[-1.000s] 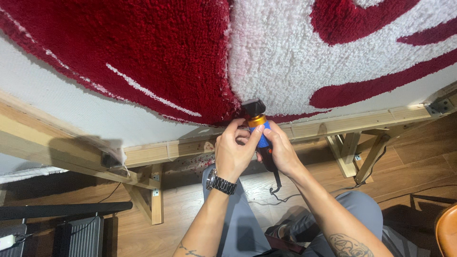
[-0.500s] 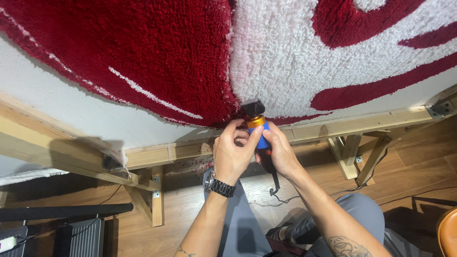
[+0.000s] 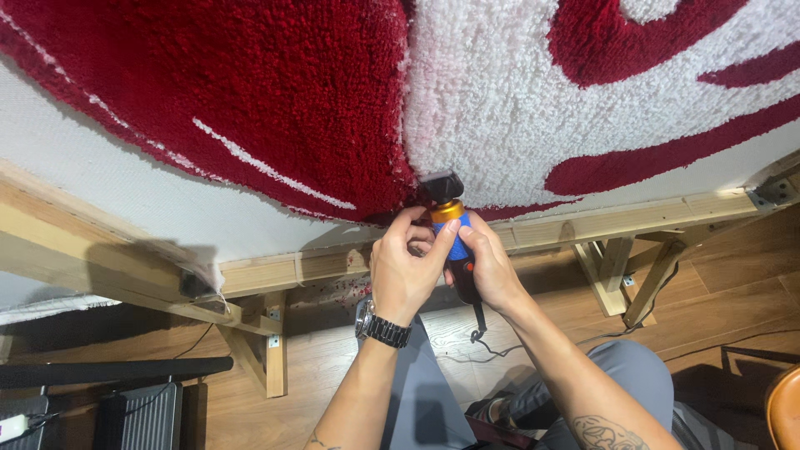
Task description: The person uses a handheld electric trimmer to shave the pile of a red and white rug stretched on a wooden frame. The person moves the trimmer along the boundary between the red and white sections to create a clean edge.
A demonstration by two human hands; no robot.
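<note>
Head view: a small handheld trimmer (image 3: 450, 242), with black head, orange collar, blue grip and dark lower body, is held upright against the lower edge of a tufted rug (image 3: 350, 100) stretched on a wooden frame (image 3: 583, 225). The black head is pressed where the red pile meets the white pile, just above the frame's bottom rail. The left hand (image 3: 404, 271) is wrapped around the near side of the tool, fingers curled shut on the blue grip, with a dark wristwatch (image 3: 382, 325) on the wrist. The right hand (image 3: 492, 267) is closed on the same tool from the other side, thumb laid on the blue grip. A black cord (image 3: 483, 329) hangs from the tool's base to the wood floor (image 3: 708, 275). Grey trousers (image 3: 633, 367) and a forearm tattoo (image 3: 604, 433) are seen below.

For the step to be done well, the head should probably be kept flat on the pile, moved slowly along the colour border, with the cord kept off the rug and both grips kept firm.

Against the earlier frames almost nothing is changed: both hands are kept on the tool, and the head is found at the same spot on the border; only a slight shift of the fingers can be made out.
</note>
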